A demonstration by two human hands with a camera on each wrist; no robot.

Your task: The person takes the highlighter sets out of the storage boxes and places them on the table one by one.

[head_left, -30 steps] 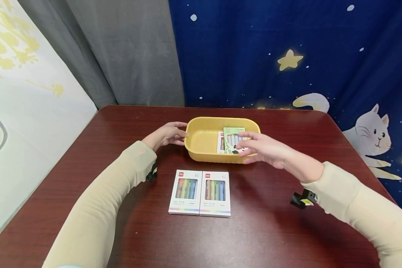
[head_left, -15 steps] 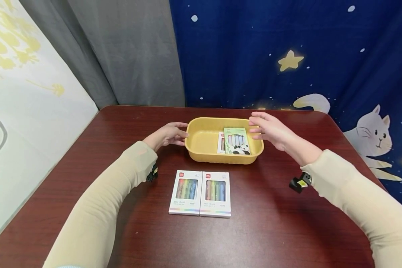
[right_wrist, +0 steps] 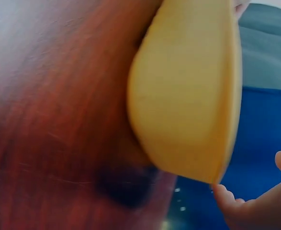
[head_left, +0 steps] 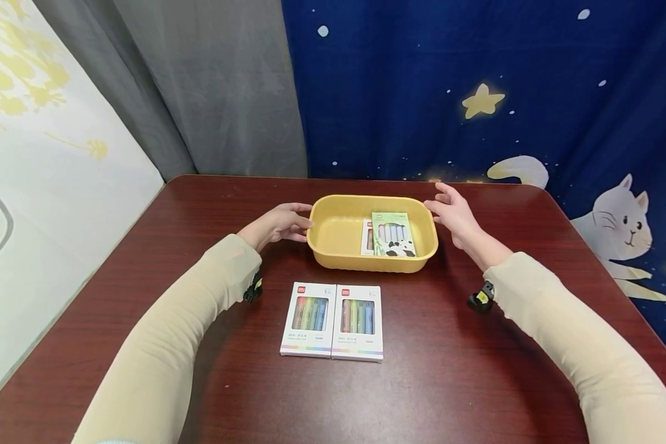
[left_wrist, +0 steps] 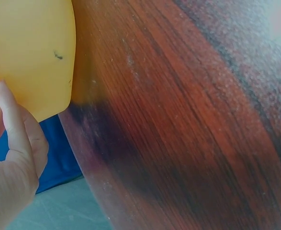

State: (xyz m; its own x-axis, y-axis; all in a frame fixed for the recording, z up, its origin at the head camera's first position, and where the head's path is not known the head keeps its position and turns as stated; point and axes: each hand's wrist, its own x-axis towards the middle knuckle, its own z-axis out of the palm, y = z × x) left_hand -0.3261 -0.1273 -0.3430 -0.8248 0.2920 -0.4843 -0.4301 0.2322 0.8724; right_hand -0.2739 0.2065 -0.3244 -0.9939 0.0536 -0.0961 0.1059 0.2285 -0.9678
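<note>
A yellow plastic basket (head_left: 338, 262) stands on the table. Inside its right half a green box of pens with a panda picture (head_left: 394, 234) overlaps a white box (head_left: 367, 237). My left hand (head_left: 277, 223) is at the basket's left end, fingers extended, a fingertip touching its side in the left wrist view. At the opposite end, my right hand (head_left: 454, 214) has its fingers spread, with a fingertip at the rim's corner in the right wrist view. Nearer to me, two white boxes with clear windows, a left box (head_left: 309, 319) and a right box (head_left: 357, 322), lie side by side.
The dark red wooden table (head_left: 433, 388) ends at the back before a grey curtain (head_left: 222, 92) and a blue starry curtain (head_left: 388, 92). A white panel (head_left: 44, 203) borders the left side.
My right hand has moved from over the green box, back and to the right, to the basket's right end. My left hand has stayed at the left end.
</note>
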